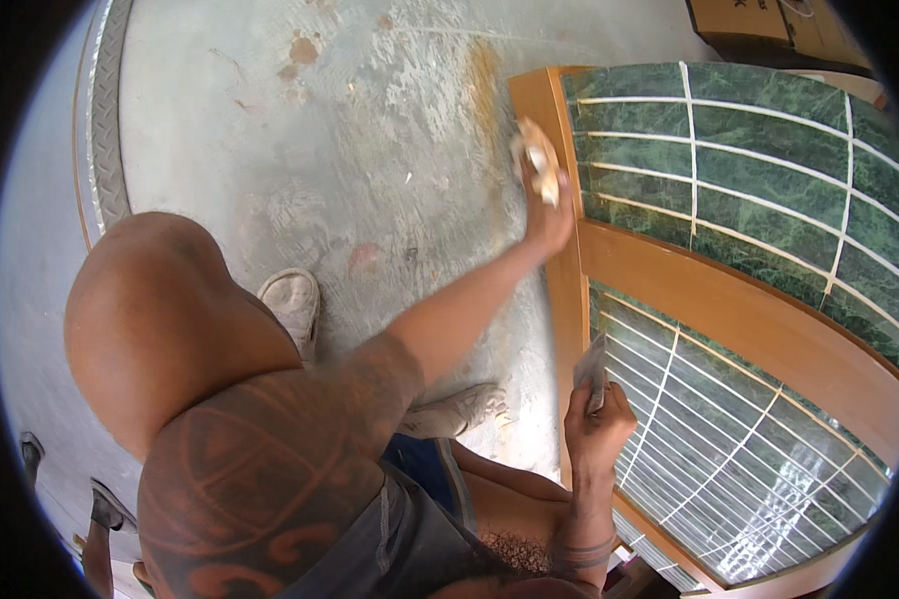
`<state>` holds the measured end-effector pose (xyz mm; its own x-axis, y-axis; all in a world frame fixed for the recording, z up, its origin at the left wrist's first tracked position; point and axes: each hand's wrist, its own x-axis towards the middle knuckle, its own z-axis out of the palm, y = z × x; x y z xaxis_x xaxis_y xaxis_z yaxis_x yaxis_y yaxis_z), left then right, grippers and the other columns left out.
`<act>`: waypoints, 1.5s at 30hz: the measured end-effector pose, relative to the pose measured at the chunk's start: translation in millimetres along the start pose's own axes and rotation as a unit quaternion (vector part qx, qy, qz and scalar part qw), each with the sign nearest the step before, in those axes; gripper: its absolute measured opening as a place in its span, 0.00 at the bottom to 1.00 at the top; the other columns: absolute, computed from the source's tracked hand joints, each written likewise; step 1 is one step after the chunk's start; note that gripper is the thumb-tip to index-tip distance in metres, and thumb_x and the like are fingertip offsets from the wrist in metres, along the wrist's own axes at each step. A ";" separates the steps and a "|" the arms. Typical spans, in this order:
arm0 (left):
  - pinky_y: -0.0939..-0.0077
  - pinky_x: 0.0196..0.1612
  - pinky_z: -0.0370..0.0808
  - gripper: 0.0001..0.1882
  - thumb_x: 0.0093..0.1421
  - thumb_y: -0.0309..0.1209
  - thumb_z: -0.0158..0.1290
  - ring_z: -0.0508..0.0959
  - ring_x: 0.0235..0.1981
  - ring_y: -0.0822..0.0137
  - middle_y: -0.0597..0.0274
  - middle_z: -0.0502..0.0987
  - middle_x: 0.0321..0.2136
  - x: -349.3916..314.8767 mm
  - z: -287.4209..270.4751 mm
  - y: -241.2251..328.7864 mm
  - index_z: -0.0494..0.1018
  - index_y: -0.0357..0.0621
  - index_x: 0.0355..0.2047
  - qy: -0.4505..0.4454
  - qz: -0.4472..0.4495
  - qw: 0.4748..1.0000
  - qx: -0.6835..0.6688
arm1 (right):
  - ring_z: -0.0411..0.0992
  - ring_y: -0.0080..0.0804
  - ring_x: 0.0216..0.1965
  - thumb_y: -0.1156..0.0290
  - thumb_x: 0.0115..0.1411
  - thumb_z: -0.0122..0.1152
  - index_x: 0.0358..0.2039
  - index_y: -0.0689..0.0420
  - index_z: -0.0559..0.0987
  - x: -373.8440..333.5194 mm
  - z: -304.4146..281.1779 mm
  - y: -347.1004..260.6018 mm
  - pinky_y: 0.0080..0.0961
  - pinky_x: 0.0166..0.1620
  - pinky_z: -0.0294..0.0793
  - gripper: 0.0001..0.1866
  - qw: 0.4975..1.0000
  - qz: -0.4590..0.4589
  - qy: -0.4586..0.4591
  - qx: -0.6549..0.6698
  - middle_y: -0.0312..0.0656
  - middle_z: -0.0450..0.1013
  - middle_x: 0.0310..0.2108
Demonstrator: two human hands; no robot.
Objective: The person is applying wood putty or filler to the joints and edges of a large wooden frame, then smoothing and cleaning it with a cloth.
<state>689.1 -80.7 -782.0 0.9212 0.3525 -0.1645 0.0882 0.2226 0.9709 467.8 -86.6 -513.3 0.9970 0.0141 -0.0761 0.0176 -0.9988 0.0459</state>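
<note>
My left hand [549, 222] reaches out to the upper edge of a brown wooden frame [544, 105]. Its fingers are closed round a crumpled cream-and-tan rag [535, 158], held close against the frame's side. Nearer to me, my right hand [601, 427] grips a flat grey scraper blade [590, 374] that points up and away; its handle is hidden in the fist. Green marbled panels [759, 140] crossed by thin white lines fill the frame, with a wide brown rail [729, 290] between them.
Below me is a grey, stained concrete floor [400, 130], with my shoes [292, 304] on it. Cardboard boxes [744, 20] stand at the far right. A ridged metal strip [107, 120] runs along the left. Another person's feet [110, 504] show at the lower left.
</note>
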 end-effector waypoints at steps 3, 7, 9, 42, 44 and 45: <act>0.50 0.58 0.74 0.38 0.76 0.51 0.34 0.76 0.53 0.47 0.36 0.65 0.59 104.2 -34.9 -3.1 0.44 0.33 0.72 -0.023 -0.090 0.989 -0.114 | 0.77 0.50 0.23 0.80 0.57 0.63 0.43 0.66 0.83 -7.8 -11.5 -6.0 0.39 0.26 0.77 0.13 1.000 0.011 0.011 0.013 0.52 0.76 0.26; 0.67 0.24 0.76 0.36 0.76 0.51 0.35 0.75 0.22 0.62 0.42 0.70 0.46 60.9 -37.5 30.3 0.47 0.34 0.71 0.034 -0.112 0.971 -0.208 | 0.77 0.48 0.22 0.81 0.57 0.63 0.42 0.65 0.84 -8.0 -12.0 -16.6 0.38 0.26 0.76 0.12 0.999 0.029 0.023 0.021 0.51 0.76 0.25; 0.69 0.24 0.75 0.36 0.76 0.52 0.35 0.76 0.23 0.61 0.39 0.70 0.49 -3.3 -34.1 41.2 0.49 0.33 0.71 0.002 -0.143 0.967 -0.213 | 0.77 0.48 0.22 0.80 0.57 0.63 0.42 0.65 0.84 -7.6 -10.8 -17.4 0.37 0.26 0.76 0.12 0.999 0.031 0.018 0.013 0.51 0.76 0.26; 0.44 0.76 0.34 0.47 0.73 0.62 0.24 0.28 0.75 0.30 0.27 0.26 0.73 -42.9 -14.0 -17.8 0.37 0.30 0.74 -0.118 0.106 0.987 0.027 | 0.70 0.35 0.16 0.81 0.60 0.63 0.27 0.66 0.81 -34.0 -27.1 7.0 0.31 0.21 0.65 0.04 0.994 0.041 0.103 0.019 0.46 0.72 0.20; 0.43 0.76 0.34 0.48 0.73 0.62 0.25 0.28 0.75 0.30 0.26 0.28 0.73 -79.6 -8.4 -20.5 0.37 0.30 0.74 -0.105 0.097 0.990 -0.021 | 0.70 0.34 0.16 0.80 0.60 0.63 0.27 0.66 0.81 -34.4 -24.5 6.4 0.31 0.21 0.65 0.05 0.994 0.037 0.103 0.014 0.46 0.72 0.20; 0.42 0.76 0.34 0.45 0.73 0.59 0.29 0.30 0.74 0.29 0.25 0.29 0.73 -90.8 -14.2 -11.9 0.38 0.31 0.74 -0.130 0.103 0.986 -0.018 | 0.70 0.34 0.16 0.80 0.60 0.63 0.27 0.66 0.81 -33.8 -24.0 7.9 0.31 0.21 0.65 0.05 0.994 0.037 0.105 0.012 0.46 0.72 0.20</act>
<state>599.1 -102.4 -781.0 0.9846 0.1495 0.0904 -0.1203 0.2047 0.9714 436.0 -93.8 -486.4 0.9891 -0.0532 0.1372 -0.0563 -0.9982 0.0190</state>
